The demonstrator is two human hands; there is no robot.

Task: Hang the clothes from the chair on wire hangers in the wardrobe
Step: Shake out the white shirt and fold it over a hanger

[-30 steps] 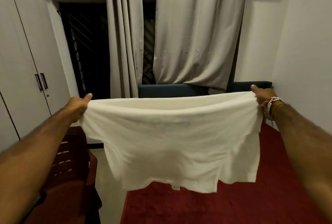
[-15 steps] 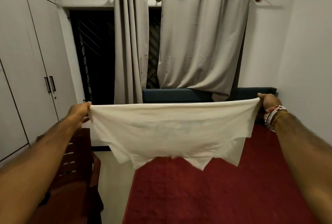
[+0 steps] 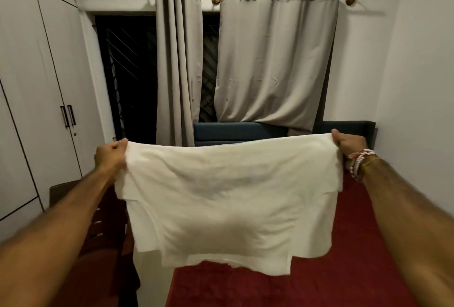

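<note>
The white shirt (image 3: 228, 198) is hanging down long and flat now; half a second ago its bottom was flapping up. The left hand (image 3: 110, 156) is pinching one top corner, and the right hand (image 3: 347, 143) is pinching the other, so both are squeezing tight on the cloth. The shirt is stretching sideways between the hands, out in front, above the red bed (image 3: 319, 282), with both hands about equally near. The brown chair (image 3: 103, 228) is sitting low on the left. Farther left, the wardrobe (image 3: 32, 110) is staying shut. I am seeing no hanger yet.
</note>
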